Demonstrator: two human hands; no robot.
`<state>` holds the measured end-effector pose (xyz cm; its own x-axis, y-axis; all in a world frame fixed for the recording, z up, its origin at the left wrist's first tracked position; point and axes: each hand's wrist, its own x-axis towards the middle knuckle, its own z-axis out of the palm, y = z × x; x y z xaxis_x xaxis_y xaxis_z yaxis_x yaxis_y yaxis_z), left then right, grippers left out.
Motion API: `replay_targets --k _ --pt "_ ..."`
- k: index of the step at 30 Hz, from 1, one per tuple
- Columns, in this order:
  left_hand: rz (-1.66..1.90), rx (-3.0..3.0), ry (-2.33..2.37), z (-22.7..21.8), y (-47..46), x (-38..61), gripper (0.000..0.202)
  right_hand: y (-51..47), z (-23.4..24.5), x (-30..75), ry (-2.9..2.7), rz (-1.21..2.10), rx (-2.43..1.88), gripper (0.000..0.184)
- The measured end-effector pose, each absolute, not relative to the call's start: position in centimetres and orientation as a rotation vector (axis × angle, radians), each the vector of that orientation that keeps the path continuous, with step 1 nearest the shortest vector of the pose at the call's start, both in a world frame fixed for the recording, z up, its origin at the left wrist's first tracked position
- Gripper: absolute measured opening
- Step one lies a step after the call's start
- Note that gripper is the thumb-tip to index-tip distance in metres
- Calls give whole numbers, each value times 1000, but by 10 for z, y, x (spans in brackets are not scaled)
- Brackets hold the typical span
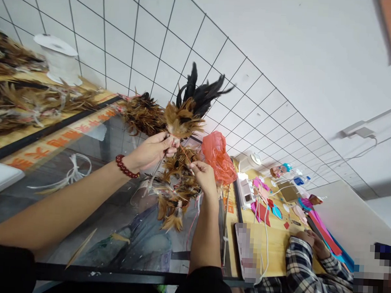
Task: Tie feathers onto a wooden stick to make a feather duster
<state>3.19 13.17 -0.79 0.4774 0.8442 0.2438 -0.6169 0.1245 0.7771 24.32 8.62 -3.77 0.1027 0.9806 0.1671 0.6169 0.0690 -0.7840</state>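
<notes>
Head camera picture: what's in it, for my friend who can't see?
The left hand pinches a brown and black feather bundle by its base above a glass table; the right hand holds a thin orange strand beside it. More brown feather bunches, a red plastic bag and someone's plaid sleeves are nearby.

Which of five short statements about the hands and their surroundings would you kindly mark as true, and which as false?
1. The left hand holds a bundle of brown and black feathers. True.
2. The person wears no jewellery. False: a dark red beaded bracelet sits just behind the left hand.
3. The right hand pinches a thin reddish strand. True.
4. The co-worker is dressed in plain white. False: the sleeves are checked, dark and light.
5. A white spool stands near the wire grid. True.
</notes>
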Motion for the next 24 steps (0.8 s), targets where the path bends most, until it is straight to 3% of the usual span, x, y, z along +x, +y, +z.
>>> replay_targets --k 9,15,19,24 --pt "1222 1329 426 -18 129 41 24 85 -40 242 -1717 537 -1723 26" --pt "1273 1097 438 -16 133 36 33 81 -36 236 -1799 560 -1683 25" --pt "1201 970 443 -8 132 33 29 81 -37 236 -1770 521 -1668 26" --pt "1301 1444 716 -9 122 39 21 81 -38 227 -1872 497 -1751 20"
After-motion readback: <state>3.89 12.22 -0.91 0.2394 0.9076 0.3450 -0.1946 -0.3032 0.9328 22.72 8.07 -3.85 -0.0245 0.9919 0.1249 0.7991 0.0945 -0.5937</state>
